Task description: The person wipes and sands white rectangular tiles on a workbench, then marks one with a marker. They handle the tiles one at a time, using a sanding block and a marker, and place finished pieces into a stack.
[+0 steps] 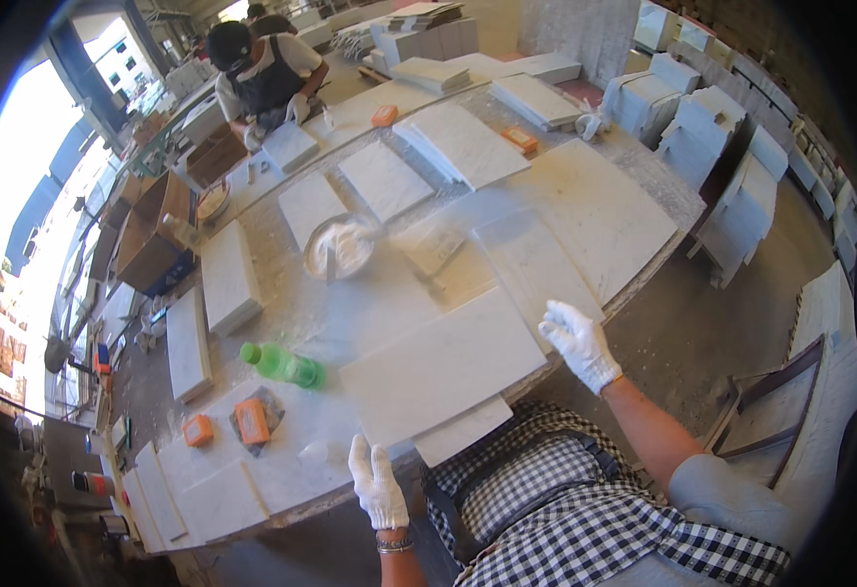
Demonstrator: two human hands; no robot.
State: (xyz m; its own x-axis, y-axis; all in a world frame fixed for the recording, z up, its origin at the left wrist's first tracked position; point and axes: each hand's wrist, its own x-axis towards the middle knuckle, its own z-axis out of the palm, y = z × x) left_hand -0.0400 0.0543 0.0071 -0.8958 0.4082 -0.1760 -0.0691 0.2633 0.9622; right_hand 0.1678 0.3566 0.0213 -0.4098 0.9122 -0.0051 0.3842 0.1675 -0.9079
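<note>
A large pale marble slab (443, 367) lies before me at the table's front edge, on top of a smaller slab (467, 430) that juts out toward my apron. My left hand (379, 484), in a white glove, is beside the slab's near left corner with its fingers stretched out and nothing in them. At the slab's right end is my gloved right hand (582, 344), fingers extended and slightly bent, holding nothing. Whether either hand touches the stone I cannot tell. A green plastic bottle (283, 366) is left of the slab; beyond it sits a bowl of white paste (340, 247).
Orange blocks (252, 421) rest on the dusty table to the left. More slabs (463, 144) are stacked toward the far side. A co-worker (267, 78) in a dark cap and apron bends over the far end. Cardboard-wrapped stacks (697, 127) stand on the right; a cardboard box (154, 235) is at left.
</note>
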